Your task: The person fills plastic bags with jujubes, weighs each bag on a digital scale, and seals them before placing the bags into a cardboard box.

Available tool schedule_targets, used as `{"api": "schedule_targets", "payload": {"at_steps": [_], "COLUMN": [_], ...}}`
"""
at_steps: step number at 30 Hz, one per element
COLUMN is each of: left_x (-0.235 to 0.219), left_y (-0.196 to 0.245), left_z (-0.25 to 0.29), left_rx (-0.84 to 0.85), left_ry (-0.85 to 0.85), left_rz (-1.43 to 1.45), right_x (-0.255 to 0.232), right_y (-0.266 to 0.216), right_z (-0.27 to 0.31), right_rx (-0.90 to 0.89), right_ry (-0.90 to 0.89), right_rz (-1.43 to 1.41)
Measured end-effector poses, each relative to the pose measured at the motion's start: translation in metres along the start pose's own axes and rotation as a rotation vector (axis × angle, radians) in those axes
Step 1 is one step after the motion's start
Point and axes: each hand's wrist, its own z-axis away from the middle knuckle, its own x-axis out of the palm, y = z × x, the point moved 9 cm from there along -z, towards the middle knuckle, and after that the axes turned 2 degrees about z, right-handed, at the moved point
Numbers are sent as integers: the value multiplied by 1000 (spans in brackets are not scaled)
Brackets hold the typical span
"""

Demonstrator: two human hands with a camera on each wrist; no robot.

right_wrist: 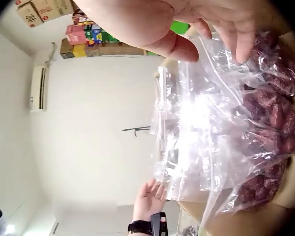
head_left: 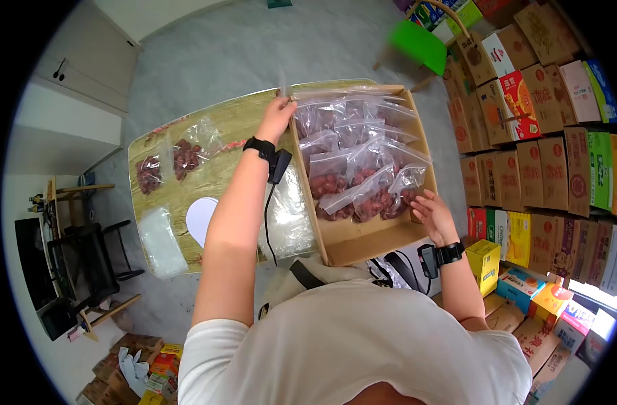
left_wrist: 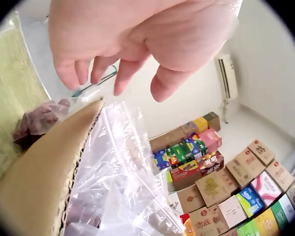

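Note:
A cardboard box (head_left: 372,244) on the table holds several zip bags (head_left: 352,192) of dark red dried dates (right_wrist: 273,115), their clear tops standing up. My left hand (head_left: 276,120) is at the box's far left corner, with fingers apart and loosely bent. In the left wrist view that hand (left_wrist: 142,39) hangs over the cardboard edge and the bag tops, nothing visible in its grasp. My right hand (head_left: 435,217) is at the near right of the box, beside the closest bag (head_left: 408,181). In the right wrist view its fingers (right_wrist: 243,46) are spread at the clear plastic.
On the table's (head_left: 234,121) left lie two bags of dates (head_left: 187,158), a stack of empty clear bags (head_left: 161,236) and a white rounded object (head_left: 200,219). More clear plastic (head_left: 288,216) lies left of the box. Stacked cartons (head_left: 524,169) line the right; a green stool (head_left: 416,47) stands behind.

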Motion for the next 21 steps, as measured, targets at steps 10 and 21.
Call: {"api": "schedule_targets", "payload": {"at_steps": [10, 21], "left_x": [-64, -9], "left_y": [94, 239], "left_z": [50, 208], "left_rx": [338, 603], "left_ry": [194, -404], "left_rz": [-265, -71], "right_x": [54, 179], "right_y": [-42, -106], "right_z": [34, 85], "right_rx": [-198, -775], "right_ry": [-230, -445], "right_rz": [12, 365]}}
